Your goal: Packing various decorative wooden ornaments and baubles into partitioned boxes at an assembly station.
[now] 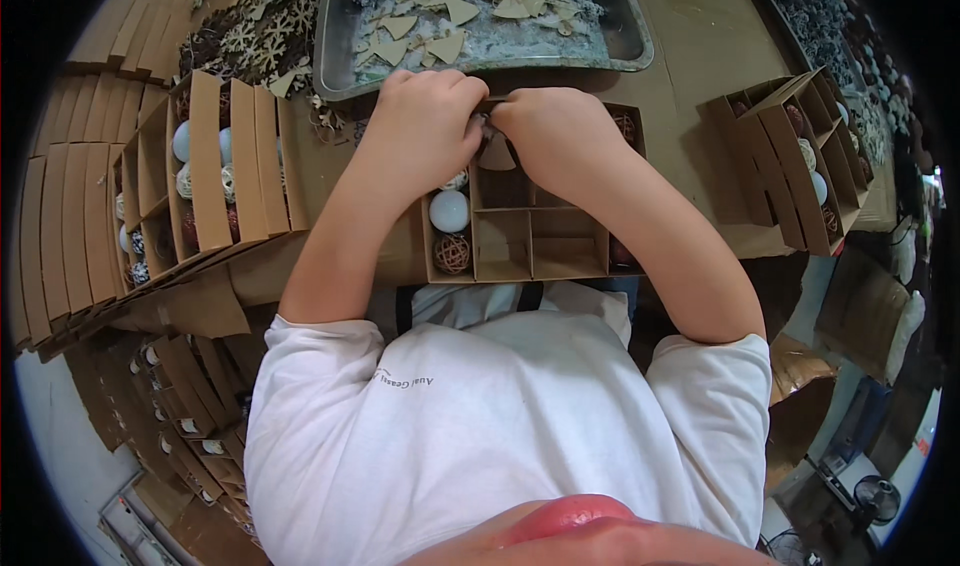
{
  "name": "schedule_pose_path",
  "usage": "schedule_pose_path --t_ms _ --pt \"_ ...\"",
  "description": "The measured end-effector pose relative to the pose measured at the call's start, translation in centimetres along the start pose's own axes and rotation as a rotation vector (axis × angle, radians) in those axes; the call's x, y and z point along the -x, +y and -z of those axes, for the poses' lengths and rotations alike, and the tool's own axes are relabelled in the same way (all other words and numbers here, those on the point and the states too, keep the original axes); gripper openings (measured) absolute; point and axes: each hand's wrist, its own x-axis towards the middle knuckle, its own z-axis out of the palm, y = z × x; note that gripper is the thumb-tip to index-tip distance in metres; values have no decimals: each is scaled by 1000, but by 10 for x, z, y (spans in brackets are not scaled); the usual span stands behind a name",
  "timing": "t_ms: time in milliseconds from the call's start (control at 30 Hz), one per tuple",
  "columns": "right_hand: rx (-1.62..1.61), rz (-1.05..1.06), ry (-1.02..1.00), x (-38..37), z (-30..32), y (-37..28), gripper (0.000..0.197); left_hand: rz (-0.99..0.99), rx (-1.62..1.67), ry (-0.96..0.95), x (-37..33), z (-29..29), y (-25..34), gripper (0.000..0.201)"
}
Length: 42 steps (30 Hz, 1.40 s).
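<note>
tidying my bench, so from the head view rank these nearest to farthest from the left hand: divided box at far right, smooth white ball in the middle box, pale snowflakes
From the left hand:
1. Smooth white ball, toward the body, in the middle box
2. Pale snowflakes, upper left, beside the metal tray
3. Divided box, far right

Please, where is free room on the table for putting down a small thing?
The widest bare patch is brown tabletop between the metal tray and the right divided box. The middle box shows two bare near compartments. Crowded: the tray, the pale snowflakes at its left, and the middle box's far part, where the left hand and right hand are.
</note>
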Motion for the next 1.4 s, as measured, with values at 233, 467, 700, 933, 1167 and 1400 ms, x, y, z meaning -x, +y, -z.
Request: schedule_pose_path --t_ms 233,467,700,933,1167,1400 --pt "81 -87 -231 -16 7 -9 5 197 -113 -302 -16 -7 10 22" --pt "237 115 75 4 -7 -10 5 265 26 -181 -7 -14 2 18" --pt "196 -59 -147 20 -4 -32 10 288 -9 -199 -9 -16 8 20" --pt "167 -49 -180 29 3 -39 15 279 120 -138 -5 -12 8 21" --pt "-127 -129 72 30 8 -18 9 20 214 97 5 -5 16 25" --pt "-166 -305 265 28 7 -16 19 -175 228 33 7 2 17 28"
